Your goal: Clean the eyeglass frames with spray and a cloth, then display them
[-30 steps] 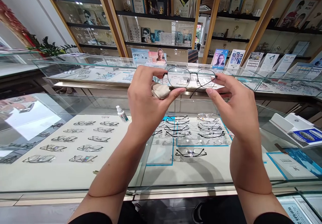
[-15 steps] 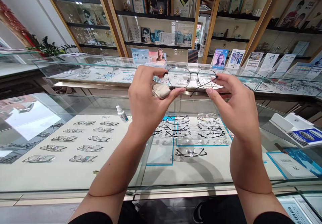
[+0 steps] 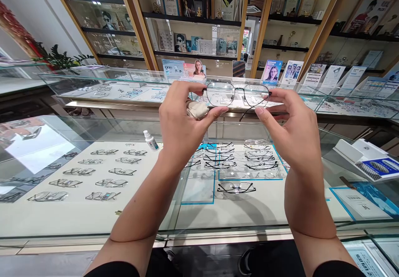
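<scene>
A pair of thin dark-rimmed eyeglasses (image 3: 238, 89) is held up in front of me above the glass counter. My left hand (image 3: 182, 121) grips its left end between thumb and forefinger. A crumpled cream cloth (image 3: 197, 109) is tucked in that same palm under the other fingers. At the right end, my right hand (image 3: 291, 125) pinches the frame near the hinge, its thumb close below the right lens. One temple arm slants down behind the lenses. Beyond the eyeglasses lies another display case, seen through the lenses.
Several eyeglasses (image 3: 237, 188) lie in rows inside the glass display case (image 3: 149, 214) below. A white spray bottle (image 3: 151, 140) stands left of my hands. A white and blue box (image 3: 368, 160) sits at the right. Shelves and upright cards line the back.
The eyeglasses have turned slightly, and the hanging temple arm's tip has shifted a little to the right. Both hands keep their grip almost in place.
</scene>
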A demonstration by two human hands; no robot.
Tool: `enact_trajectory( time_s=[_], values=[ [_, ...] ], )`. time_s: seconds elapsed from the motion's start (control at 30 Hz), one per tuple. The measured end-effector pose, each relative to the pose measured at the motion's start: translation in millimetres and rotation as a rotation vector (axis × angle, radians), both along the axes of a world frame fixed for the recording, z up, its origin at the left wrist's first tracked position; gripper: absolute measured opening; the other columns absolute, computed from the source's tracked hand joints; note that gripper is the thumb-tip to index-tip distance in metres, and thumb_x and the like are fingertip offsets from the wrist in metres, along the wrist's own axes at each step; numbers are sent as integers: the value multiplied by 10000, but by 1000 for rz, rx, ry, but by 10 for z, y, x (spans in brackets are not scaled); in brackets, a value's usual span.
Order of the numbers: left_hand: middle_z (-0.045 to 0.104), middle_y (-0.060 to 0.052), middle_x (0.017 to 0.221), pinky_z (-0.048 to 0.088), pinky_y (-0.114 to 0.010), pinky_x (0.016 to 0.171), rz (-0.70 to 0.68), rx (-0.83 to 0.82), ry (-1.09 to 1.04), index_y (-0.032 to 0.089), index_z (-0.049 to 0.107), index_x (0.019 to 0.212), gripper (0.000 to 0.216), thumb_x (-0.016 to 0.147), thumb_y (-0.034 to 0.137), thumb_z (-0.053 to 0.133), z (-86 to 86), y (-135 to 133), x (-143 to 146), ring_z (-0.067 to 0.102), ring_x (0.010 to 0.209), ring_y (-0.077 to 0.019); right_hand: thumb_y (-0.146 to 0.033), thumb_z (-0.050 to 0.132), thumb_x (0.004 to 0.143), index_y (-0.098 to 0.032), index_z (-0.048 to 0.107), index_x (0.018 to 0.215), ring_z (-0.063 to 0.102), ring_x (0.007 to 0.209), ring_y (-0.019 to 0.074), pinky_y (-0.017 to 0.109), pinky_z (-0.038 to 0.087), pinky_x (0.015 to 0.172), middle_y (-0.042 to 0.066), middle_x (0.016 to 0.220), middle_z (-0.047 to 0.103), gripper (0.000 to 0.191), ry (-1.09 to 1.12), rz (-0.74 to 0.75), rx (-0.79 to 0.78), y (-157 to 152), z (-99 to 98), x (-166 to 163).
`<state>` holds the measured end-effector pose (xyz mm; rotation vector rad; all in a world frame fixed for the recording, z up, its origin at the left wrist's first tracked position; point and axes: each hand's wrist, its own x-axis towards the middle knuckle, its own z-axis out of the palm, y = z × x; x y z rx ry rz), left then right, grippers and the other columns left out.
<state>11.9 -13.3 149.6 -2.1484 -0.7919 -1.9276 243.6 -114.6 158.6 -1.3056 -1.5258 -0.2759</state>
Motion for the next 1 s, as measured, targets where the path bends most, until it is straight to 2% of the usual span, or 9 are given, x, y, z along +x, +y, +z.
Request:
enact_trajectory(
  time_s=[0.2,0.33,0.53,0.63,0.83,1.0],
  values=[
    [787,-63,1192,601,-446,929,-68,-103,-3,300,729,1232,492,911,649,863,-21,94,33,733,1106,-295,-465,734,1033,-303,653,1330,763,1202,334,527,698,877,110,1377,743,348,67,22,108,4,4,-92],
    [774,-68,1295,609,-439,936,-96,-128,-35,324,704,1328,537,933,664,835,-31,115,54,733,1204,-300,-458,717,1044,-294,627,1372,730,1264,344,543,699,910,131,1408,695,378,56,51,163,39,-17,-133],
    [726,-89,1389,606,-443,909,-86,-95,-88,349,654,1402,700,864,748,858,-87,151,139,711,1296,-333,-478,650,1079,-342,561,1507,696,1349,373,574,707,932,142,1480,665,458,5,30,153,96,-38,-131],
    [708,-93,1394,600,-458,907,-45,-45,-144,364,638,1419,696,876,748,845,-128,183,195,697,1312,-349,-504,644,1081,-356,532,1551,684,1386,376,573,704,957,145,1508,652,506,-8,50,133,139,-56,-125],
    [679,-106,1438,594,-484,882,43,33,-219,368,592,1471,704,920,759,792,-185,198,222,661,1346,-358,-532,681,1052,-369,564,1511,675,1424,353,559,683,1030,125,1520,665,501,70,133,109,250,-72,-114],
    [631,-104,1524,553,-534,850,-3,44,-189,312,541,1521,755,979,823,666,-239,285,198,566,1487,-398,-499,515,1116,-333,677,1364,705,1383,339,601,646,1100,112,1390,725,340,220,182,195,311,-50,-110]
  ],
)
